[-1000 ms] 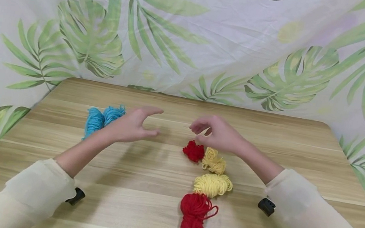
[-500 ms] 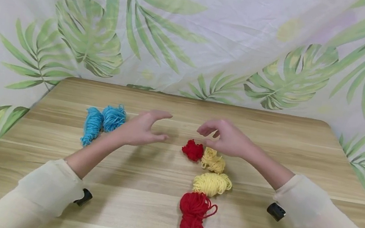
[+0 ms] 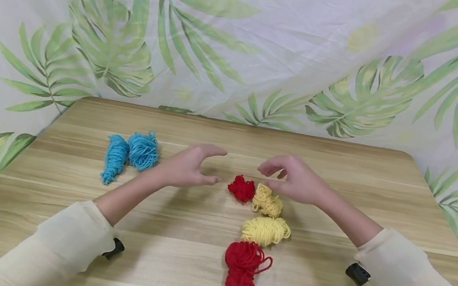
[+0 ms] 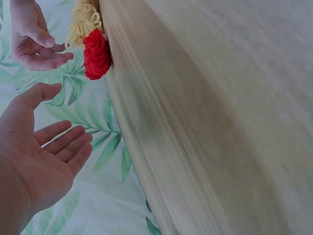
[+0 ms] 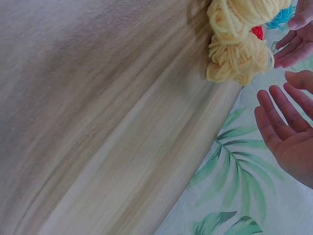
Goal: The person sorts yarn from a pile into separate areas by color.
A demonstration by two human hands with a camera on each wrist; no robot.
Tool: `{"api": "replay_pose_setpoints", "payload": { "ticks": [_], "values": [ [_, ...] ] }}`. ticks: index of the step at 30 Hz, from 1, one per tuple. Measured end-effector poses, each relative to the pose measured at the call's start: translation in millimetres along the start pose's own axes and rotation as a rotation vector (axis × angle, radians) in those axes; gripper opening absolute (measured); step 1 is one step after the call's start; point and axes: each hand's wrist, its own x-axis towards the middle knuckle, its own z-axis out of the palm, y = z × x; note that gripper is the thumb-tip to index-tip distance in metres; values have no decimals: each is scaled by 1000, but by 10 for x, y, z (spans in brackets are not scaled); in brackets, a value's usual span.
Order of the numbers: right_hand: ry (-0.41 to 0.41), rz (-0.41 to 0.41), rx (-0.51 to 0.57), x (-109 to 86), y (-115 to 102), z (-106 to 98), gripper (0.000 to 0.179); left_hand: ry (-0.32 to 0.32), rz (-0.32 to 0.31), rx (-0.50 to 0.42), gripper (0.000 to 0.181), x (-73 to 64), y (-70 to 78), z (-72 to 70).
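Note:
My left hand (image 3: pixel 187 166) hovers over the table between the blue yarn and the small red yarn, fingers loosely bent, thumb apart, holding nothing. On the other side my right hand (image 3: pixel 295 178) hangs in the air just above and behind the orange-yellow yarn (image 3: pixel 267 201), also holding nothing. A small red yarn bundle (image 3: pixel 241 188) lies between the hands, against the orange-yellow one. Nearer to me come a pale yellow skein (image 3: pixel 265 231) and a larger red skein (image 3: pixel 241 271), forming a rough column. Both palms show bare in the wrist views.
Two blue yarn skeins (image 3: pixel 144 150) lie side by side at the left of the wooden table (image 3: pixel 174 264). A leaf-patterned cloth (image 3: pixel 236 39) hangs behind the table's far edge. Each sleeve has a dark device (image 3: pixel 357 274) below its cuff.
Both hands have drifted to the right, still holding nothing. The blue skeins, partly covered by the left hand and forearm before, now show fully. The yarn has stayed in place.

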Motion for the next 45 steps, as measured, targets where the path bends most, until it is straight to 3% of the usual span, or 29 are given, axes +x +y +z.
{"api": "replay_pose_setpoints", "payload": {
  "ticks": [12,36,45],
  "values": [
    [19,17,-9,-132,61,-16,27,-53,38,0,63,85,22,106],
    [8,51,19,-327,191,40,26,-95,148,-4,56,249,99,301],
    [8,63,23,-375,191,31,27,-128,151,8,53,300,115,358]
  ]
}}
